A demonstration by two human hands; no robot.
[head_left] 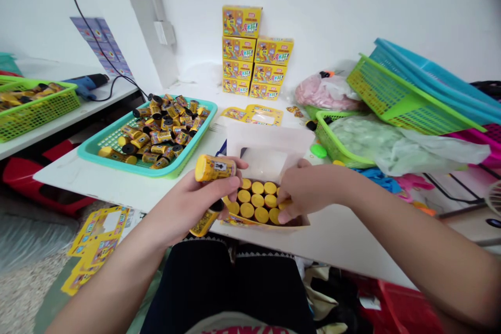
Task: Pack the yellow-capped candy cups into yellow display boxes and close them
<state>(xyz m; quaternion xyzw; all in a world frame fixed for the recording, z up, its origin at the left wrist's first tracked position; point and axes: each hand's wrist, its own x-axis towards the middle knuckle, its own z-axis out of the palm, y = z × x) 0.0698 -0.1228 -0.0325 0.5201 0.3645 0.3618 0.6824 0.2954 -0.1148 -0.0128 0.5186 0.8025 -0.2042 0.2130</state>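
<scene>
An open cardboard box (270,143) sits on the table before me with its white lid raised. Rows of small yellow-capped canisters (257,201) stand upright inside it. My left hand (203,188) is closed at the box's left side, holding small canisters: a yellow-labelled canister (217,168) lies across the fingers, and another canister (205,221) points down below the palm. At the right end of the box, my right hand (309,190) reaches in with fingers pinched at a yellow-capped canister (284,205). Its fingertips are partly hidden by the box wall.
A turquoise basket (90,151) heaped with loose canisters stands at the left. Behind the box are flat yellow cartons (264,115) and stacked yellow boxes (238,49). Green baskets (340,154) and plastic bags (364,138) crowd the right. More cartons (96,245) lie lower left.
</scene>
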